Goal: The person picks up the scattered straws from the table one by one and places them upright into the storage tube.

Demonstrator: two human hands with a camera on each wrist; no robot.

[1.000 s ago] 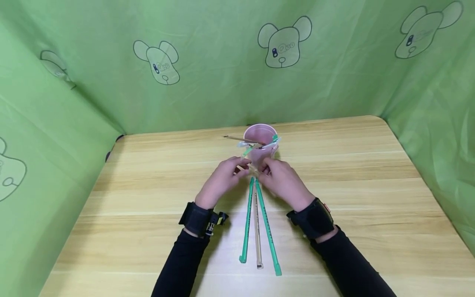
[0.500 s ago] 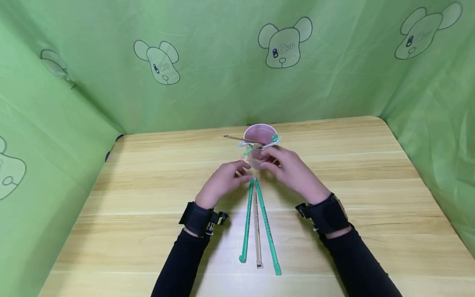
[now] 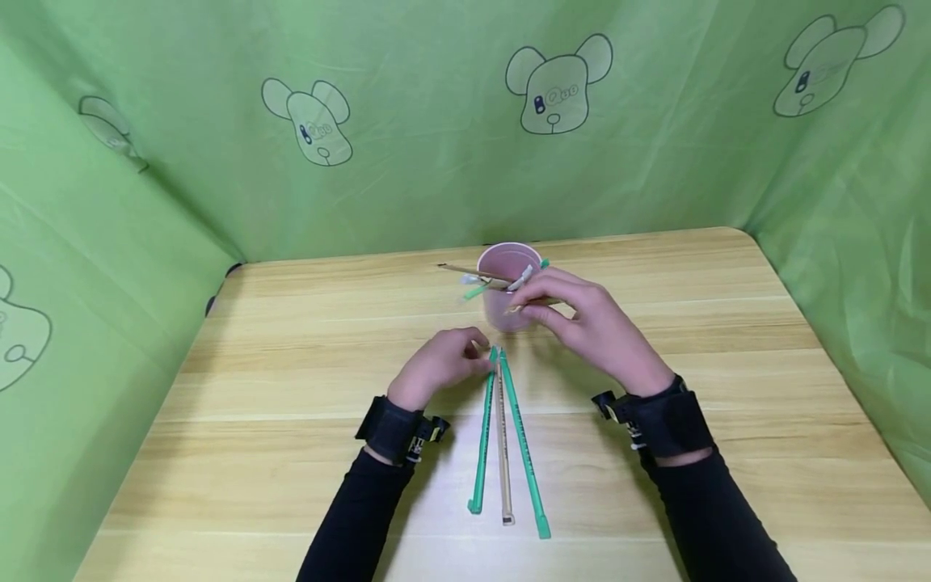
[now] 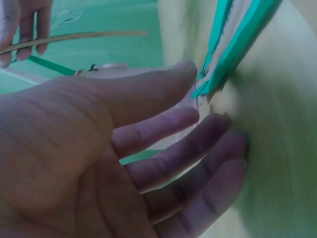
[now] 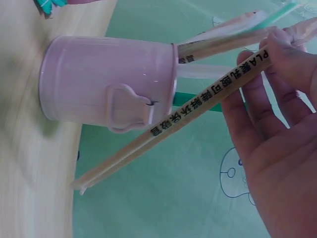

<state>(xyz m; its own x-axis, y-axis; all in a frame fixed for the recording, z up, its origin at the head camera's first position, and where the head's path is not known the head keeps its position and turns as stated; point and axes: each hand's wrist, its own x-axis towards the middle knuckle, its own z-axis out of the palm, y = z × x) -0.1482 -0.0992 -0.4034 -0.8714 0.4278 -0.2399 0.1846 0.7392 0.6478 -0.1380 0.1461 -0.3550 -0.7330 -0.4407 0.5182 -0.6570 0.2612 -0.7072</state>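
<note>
My right hand [image 3: 589, 323] pinches a brown paper-wrapped straw [image 5: 210, 94] near one end, between thumb and fingers. Dark printed characters run along its wrapper. The straw slants past a pink cup [image 5: 99, 82] with a handle, which stands upright on the table. My left hand [image 3: 447, 364] holds nothing; its fingers [image 4: 208, 198] curve loosely near the tabletop. Close to its thumb are the far ends of a left green straw [image 3: 483, 436], a brown straw [image 3: 504, 453] and a right green straw [image 3: 525, 453], fanned out on the table.
Out of the cup's mouth stick several wrapped straws, among them a brown one [image 3: 465, 270] leaning left and a green one [image 3: 476, 291]. Green cloth [image 3: 436, 178] with bear-head outlines hangs behind the wooden table [image 3: 254, 453] and at both sides.
My right hand has parted from the left, moving right and a little up beside the cup with the brown straw. My left hand has lowered slightly. The three straws on the table stay put.
</note>
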